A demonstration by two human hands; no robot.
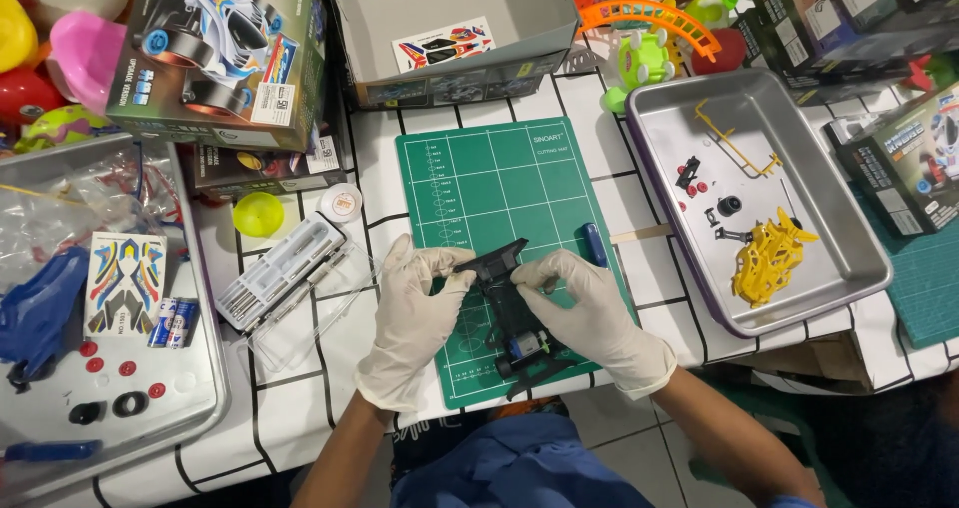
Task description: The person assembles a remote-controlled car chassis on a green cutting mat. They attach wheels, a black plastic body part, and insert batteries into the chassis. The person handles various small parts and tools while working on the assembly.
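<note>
Got the black toy car chassis (514,313) sitting over the green cutting mat (489,188), dead centre of my view. My left hand (415,313) is pinched on its front end from 9 o'clock, and my right hand (589,313) is clamped on it from 3 o'clock, both in white gloves. A blue-handled tool (594,243) lies on the mat just past my right fingers at 1 o'clock. Out at 3 o'clock there's a metal tray (849,238) with a yellow car body (769,258) and small black bits. At 9 o'clock, a clear tool case (285,273) on the tiled worktop (629,278), then a second tray (195,388) holding a sticker sheet (125,283).
</note>
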